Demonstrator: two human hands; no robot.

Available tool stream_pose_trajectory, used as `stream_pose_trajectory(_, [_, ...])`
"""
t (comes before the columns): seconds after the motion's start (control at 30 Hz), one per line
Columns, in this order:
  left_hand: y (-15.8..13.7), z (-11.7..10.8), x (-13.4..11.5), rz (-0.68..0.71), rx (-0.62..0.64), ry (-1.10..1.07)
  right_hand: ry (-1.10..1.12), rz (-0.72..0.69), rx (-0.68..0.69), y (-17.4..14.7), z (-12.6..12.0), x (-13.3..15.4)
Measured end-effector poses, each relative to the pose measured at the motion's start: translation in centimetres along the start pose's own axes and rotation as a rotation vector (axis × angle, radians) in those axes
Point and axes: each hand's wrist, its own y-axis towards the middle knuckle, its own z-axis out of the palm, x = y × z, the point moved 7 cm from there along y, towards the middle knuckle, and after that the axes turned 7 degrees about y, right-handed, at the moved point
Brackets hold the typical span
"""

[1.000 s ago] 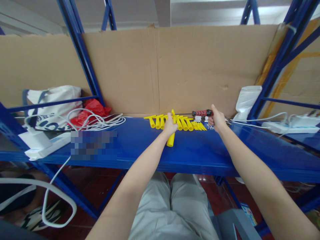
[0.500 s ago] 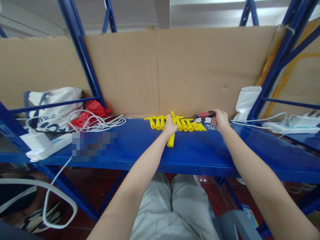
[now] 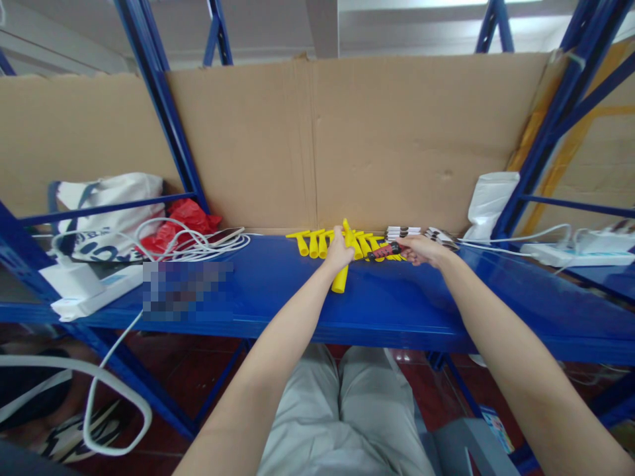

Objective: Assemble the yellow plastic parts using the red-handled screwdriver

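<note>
My left hand (image 3: 339,250) is closed around a yellow T-shaped plastic piece (image 3: 339,281), its round handle pointing toward me and its narrow end up. My right hand (image 3: 421,250) grips the end of a screwdriver (image 3: 383,251) with a red and black handle. The screwdriver points left at the yellow piece; whether its tip touches the piece is too small to tell. Behind my hands lies a row of similar yellow T-shaped pieces (image 3: 303,245). Small pointed yellow parts (image 3: 395,258) lie partly hidden under the screwdriver and right hand.
Black-and-white strips (image 3: 403,232) lie at the back of the blue shelf (image 3: 278,297), with more beyond my right hand. A cardboard sheet (image 3: 397,139) stands behind. White cables (image 3: 218,248) and a power strip (image 3: 99,297) are left; a white pouch (image 3: 491,205) stands right.
My right hand has moved left and toward me, bringing the screwdriver from the black-and-white strips to beside the held yellow piece. My left hand has barely moved.
</note>
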Motion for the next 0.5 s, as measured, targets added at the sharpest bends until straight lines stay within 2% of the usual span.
stream_pose_trajectory(0.1, [0.0,0.5,-0.2,0.013,0.045,-0.005,-0.139,-0.053,0.180,-0.3,1.3,0.0])
stream_pose_trajectory(0.2, [-0.2,1.1,-0.5,0.065,0.095,-0.037,-0.301,-0.129,0.277,-0.6,2.6,0.0])
stream_pose_trajectory(0.37, [-0.4,1.8,-1.2,0.146,0.155,-0.091,-0.505,-0.226,0.360,-0.1,4.3,-0.5])
stream_pose_trajectory(0.5, [-0.7,2.2,-1.4,0.170,0.203,-0.129,-0.653,-0.416,0.325,0.6,4.9,0.0])
